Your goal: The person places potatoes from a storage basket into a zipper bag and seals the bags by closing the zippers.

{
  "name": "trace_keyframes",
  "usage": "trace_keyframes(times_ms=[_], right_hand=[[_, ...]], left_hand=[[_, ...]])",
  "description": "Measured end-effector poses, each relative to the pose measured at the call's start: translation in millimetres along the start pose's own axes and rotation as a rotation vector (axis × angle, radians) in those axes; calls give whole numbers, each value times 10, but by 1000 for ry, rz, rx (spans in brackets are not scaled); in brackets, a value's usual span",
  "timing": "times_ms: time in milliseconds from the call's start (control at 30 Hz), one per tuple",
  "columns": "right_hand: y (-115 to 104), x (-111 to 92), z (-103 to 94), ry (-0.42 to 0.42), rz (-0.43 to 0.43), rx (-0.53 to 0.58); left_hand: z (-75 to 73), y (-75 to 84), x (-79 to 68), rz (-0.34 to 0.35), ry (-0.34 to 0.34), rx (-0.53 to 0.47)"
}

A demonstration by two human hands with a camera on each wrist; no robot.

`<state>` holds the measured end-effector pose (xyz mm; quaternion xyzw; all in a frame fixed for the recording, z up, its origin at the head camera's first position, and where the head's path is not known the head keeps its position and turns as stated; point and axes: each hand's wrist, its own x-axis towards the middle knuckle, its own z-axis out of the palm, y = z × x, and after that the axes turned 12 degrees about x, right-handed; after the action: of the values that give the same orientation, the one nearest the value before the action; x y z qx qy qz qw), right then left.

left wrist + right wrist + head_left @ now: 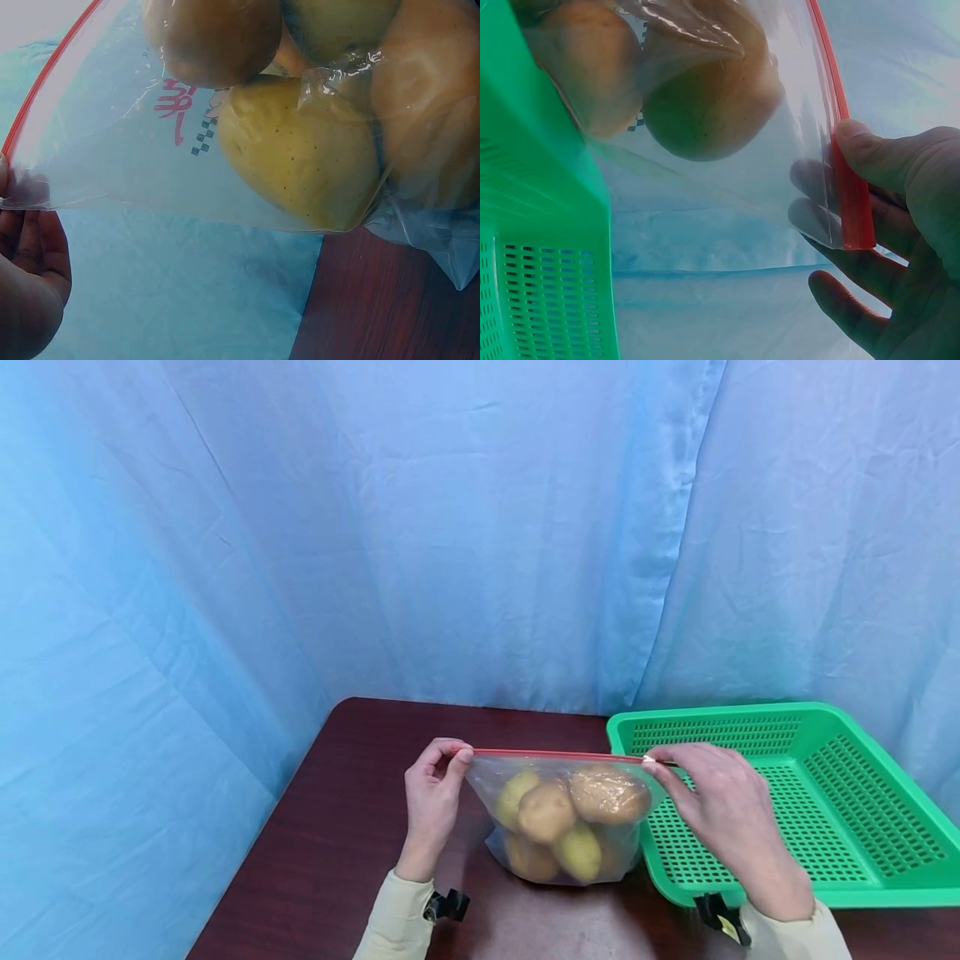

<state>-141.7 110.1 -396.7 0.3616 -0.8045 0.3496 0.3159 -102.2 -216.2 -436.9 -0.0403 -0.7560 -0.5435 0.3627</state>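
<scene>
A clear zip bag (483,781) with a red zip strip (555,753) holds several rounded brown pieces of produce (546,811) and yellow ones (579,852); their exact kind is hard to tell. At the bag's top left corner, my left hand (433,797) pinches the strip between thumb and fingers. My right hand (723,802) pinches the opposite end, thumb on the red strip and fingers behind the film in the right wrist view. The strip is stretched straight between both hands. Dark speckles mark a yellow piece (304,150) in the left wrist view.
A green perforated plastic basket (862,752) stands on the right of the dark red-brown table (315,843), close beside the bag and under my right hand. Pale blue curtains (480,543) hang behind the table and along its left side.
</scene>
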Motion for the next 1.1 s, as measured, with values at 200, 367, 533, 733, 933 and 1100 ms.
trace_keyframes(times_ms=[200, 367, 533, 733, 933, 1100], right_hand=[[13, -19, -17, 2, 10, -4], [16, -36, -36, 1, 31, -8], [15, -52, -54, 3, 40, -16], [22, -64, -76, 6, 54, -17], [39, -74, -95, 8, 65, -13], [47, -88, -109, 14, 73, -10]], left_hand=[[-7, -3, -5, -1, 2, 6], [-12, -9, -8, -7, 1, 6], [-15, -12, -14, -8, -4, 2], [-18, -23, -14, 4, -6, 7], [-20, -22, -16, 4, 0, 10], [-22, -17, -16, 3, 4, 1]])
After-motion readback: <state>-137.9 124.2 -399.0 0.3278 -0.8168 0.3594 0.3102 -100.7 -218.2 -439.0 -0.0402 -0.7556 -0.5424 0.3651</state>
